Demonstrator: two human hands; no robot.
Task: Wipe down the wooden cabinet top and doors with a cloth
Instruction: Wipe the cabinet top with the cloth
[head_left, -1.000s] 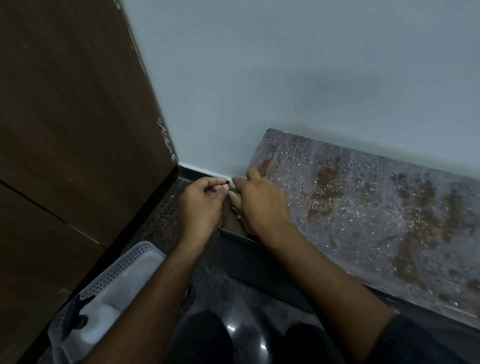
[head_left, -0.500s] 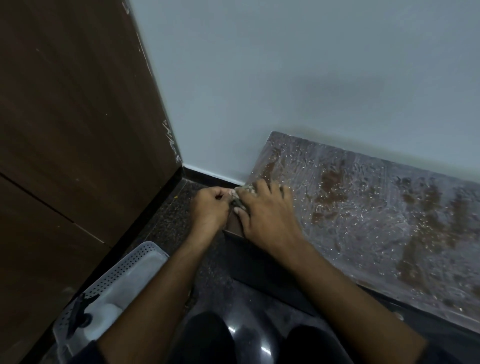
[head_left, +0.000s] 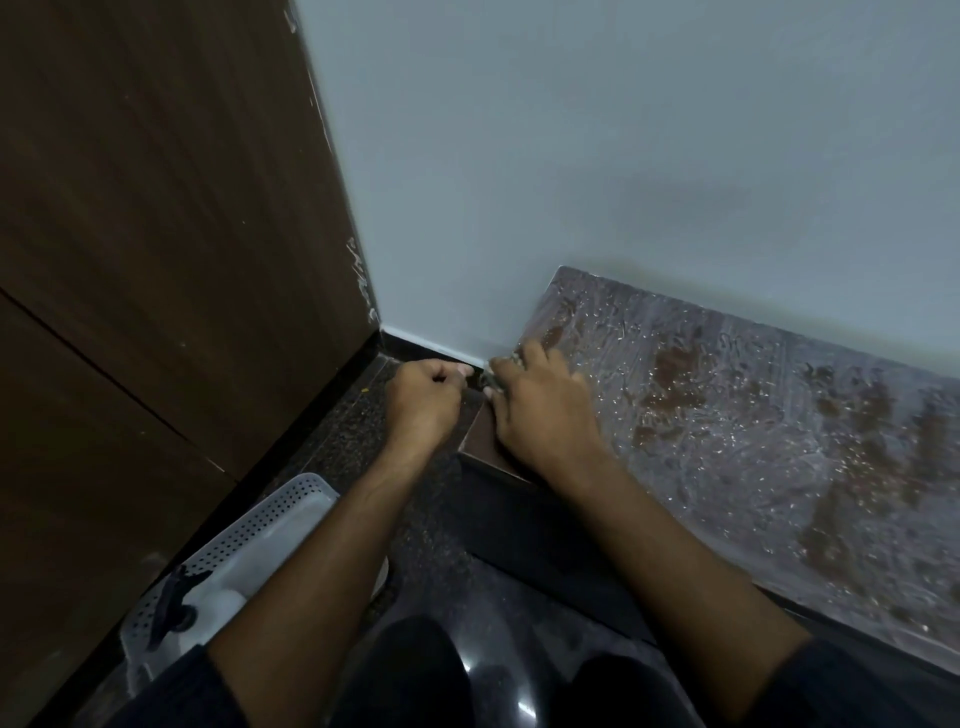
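The low wooden cabinet top (head_left: 753, 415) runs along the wall at right, its surface covered by a cloudy, speckled layer with brown wood showing through in patches. At its near-left corner my right hand (head_left: 540, 410) lies on the top, fingers curled round a small grey crumpled piece (head_left: 491, 380); cloth or film, I cannot tell. My left hand (head_left: 426, 400) is a fist just left of the corner. Its thumb and forefinger are pinched together beside that piece, and whether they hold anything is too small to see. The cabinet's dark front (head_left: 545, 545) drops below the edge.
A tall dark wooden panel (head_left: 156, 260) fills the left side and meets the pale wall (head_left: 571, 156) at the corner. A white perforated plastic basket (head_left: 260, 540) stands on the dark speckled floor (head_left: 358, 441) under my left forearm. My knees are at the bottom.
Both hands have shifted along the cabinet's left edge toward the wall. The right hand moved further onto the top, and a small gap opened between the left hand and the grey piece.
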